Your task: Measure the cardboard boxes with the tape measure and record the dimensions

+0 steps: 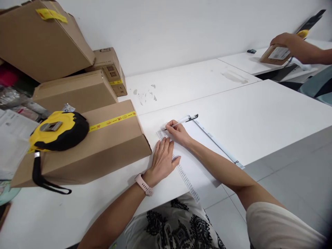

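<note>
A white sheet of paper (199, 152) with printed strips along its edges lies on the white table (259, 114) in front of me. My right hand (177, 132) grips a white pen (183, 121) with a black cap end, its tip on the sheet's top left corner. My left hand (163, 159) lies flat with fingers together, pressing the sheet's left edge. A pink watch is on that wrist.
A cardboard box (103, 148) with yellow tape sits left of the paper, a yellow-black tape measure (58, 130) on top. More boxes (72, 90) are stacked behind. Another person's hand (282, 39) holds a small parcel (276, 54) at the far right.
</note>
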A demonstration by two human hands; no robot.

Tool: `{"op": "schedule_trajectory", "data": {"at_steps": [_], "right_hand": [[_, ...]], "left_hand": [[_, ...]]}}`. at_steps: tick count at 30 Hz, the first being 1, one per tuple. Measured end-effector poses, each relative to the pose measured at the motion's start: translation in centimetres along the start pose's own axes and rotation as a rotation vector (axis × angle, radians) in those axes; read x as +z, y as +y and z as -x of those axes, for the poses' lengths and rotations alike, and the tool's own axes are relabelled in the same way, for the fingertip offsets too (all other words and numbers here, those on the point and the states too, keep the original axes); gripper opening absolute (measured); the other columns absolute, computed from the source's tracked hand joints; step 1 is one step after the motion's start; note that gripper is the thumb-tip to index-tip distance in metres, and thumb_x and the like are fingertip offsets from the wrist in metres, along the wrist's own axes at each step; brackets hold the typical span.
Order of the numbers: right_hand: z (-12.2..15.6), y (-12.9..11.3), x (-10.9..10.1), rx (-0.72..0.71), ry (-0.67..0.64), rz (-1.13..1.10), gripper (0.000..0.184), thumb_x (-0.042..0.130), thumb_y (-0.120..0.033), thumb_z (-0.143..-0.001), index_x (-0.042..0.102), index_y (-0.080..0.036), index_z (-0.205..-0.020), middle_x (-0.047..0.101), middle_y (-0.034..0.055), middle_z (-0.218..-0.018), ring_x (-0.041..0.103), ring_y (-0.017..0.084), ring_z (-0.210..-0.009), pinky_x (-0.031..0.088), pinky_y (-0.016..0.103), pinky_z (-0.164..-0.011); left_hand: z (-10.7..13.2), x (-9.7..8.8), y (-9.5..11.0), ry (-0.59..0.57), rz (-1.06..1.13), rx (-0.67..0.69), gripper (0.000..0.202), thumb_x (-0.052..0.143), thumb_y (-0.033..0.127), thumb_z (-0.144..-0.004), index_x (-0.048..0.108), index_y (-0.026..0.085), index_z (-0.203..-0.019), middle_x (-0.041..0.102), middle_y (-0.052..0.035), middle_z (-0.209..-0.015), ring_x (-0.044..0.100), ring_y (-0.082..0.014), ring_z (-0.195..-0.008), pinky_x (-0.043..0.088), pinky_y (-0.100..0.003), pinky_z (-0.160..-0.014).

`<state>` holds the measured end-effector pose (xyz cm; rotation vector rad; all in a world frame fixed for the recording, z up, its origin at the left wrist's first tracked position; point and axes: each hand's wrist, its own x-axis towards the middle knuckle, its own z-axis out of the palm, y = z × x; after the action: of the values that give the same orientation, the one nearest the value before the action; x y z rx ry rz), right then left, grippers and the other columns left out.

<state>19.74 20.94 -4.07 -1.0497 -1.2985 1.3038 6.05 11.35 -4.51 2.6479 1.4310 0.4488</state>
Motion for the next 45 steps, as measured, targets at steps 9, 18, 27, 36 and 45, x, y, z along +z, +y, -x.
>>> {"op": "schedule_trajectory", "data": {"at_steps": [9, 18, 27, 36, 45], "right_hand": [[0.6, 0.2, -0.2, -0.037, -0.016, 0.174, 0.027, 0.066, -0.044, -0.082, 0.049, -0.023, -0.080, 0.050, -0.0072, -0.058, 0.047, 0.012, -0.054, 0.036, 0.027, -0.053], [1.1, -0.6, -0.2, -0.088, -0.050, 0.513, 0.014, 0.054, -0.027, -0.082, 0.042, -0.024, -0.075, 0.043, -0.0084, -0.055, 0.041, 0.012, -0.053, 0.031, 0.027, -0.054], [1.1, -0.6, -0.2, -0.077, -0.042, 0.546, 0.015, 0.055, -0.031, -0.081, 0.043, -0.025, -0.075, 0.042, -0.0082, -0.053, 0.042, 0.013, -0.052, 0.032, 0.028, -0.054], [1.1, -0.6, -0.1, -0.085, -0.052, 0.552, 0.015, 0.055, -0.031, -0.082, 0.043, -0.025, -0.075, 0.045, -0.0076, -0.053, 0.043, 0.013, -0.051, 0.033, 0.028, -0.054], [1.0, -0.2, -0.2, -0.088, -0.057, 0.550, 0.015, 0.055, -0.029, -0.080, 0.042, -0.024, -0.074, 0.044, -0.0083, -0.053, 0.042, 0.012, -0.052, 0.033, 0.028, -0.055]], "left_hand": [[0.0, 0.1, 0.1, 0.030, -0.004, -0.012, 0.059, 0.058, 0.041, -0.095, 0.047, 0.002, -0.138, 0.050, -0.0291, -0.146, 0.043, -0.0412, -0.141, 0.033, -0.057, -0.117], [0.1, 0.2, 0.2, 0.061, -0.013, -0.002, 0.061, 0.058, 0.040, -0.095, 0.048, -0.002, -0.137, 0.053, -0.0312, -0.141, 0.046, -0.0429, -0.136, 0.035, -0.056, -0.116], [0.1, 0.1, 0.1, 0.034, -0.014, 0.004, 0.059, 0.054, 0.042, -0.096, 0.047, 0.001, -0.138, 0.053, -0.0291, -0.141, 0.045, -0.0412, -0.138, 0.036, -0.056, -0.116], [0.0, -0.2, 0.3, 0.012, -0.009, -0.005, 0.061, 0.056, 0.042, -0.096, 0.048, -0.002, -0.137, 0.053, -0.0300, -0.141, 0.045, -0.0412, -0.138, 0.033, -0.054, -0.118], [0.1, -0.2, 0.3, 0.015, -0.029, -0.004, 0.063, 0.056, 0.043, -0.096, 0.048, -0.003, -0.138, 0.053, -0.0296, -0.143, 0.045, -0.0409, -0.138, 0.033, -0.053, -0.119]]}}
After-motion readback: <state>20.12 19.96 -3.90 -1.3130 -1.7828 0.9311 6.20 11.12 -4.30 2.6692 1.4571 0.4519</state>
